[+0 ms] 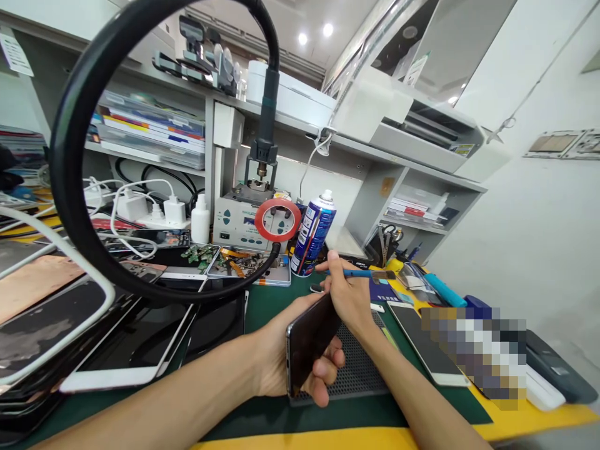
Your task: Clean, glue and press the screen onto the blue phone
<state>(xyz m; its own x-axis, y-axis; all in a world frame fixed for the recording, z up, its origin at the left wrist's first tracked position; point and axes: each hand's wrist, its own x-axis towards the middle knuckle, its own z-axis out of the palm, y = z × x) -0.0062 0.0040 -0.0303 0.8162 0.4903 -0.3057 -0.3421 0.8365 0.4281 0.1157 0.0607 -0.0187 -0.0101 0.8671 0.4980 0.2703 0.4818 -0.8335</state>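
Note:
My left hand (274, 350) is wrapped round a dark smartphone (312, 344), holding it tilted on edge above a black perforated mat (360, 369). Its fingertips curl round the lower right side of the phone. My right hand (351, 300) is at the phone's upper end, and its fingers pinch a brush (359, 273) with a blue handle. The brush lies across that hand, bristles pointing right. Whether the right fingers press on the phone, I cannot tell. Just behind the hands stands a blue spray can (313, 234).
A black gooseneck hose (70, 156) loops across the left, in front of a grey control unit (244, 219). Phones and a white-framed screen (126, 350) crowd the left side. A tray of small parts (257, 269) sits behind. Another white-edged screen (426, 344) lies at right.

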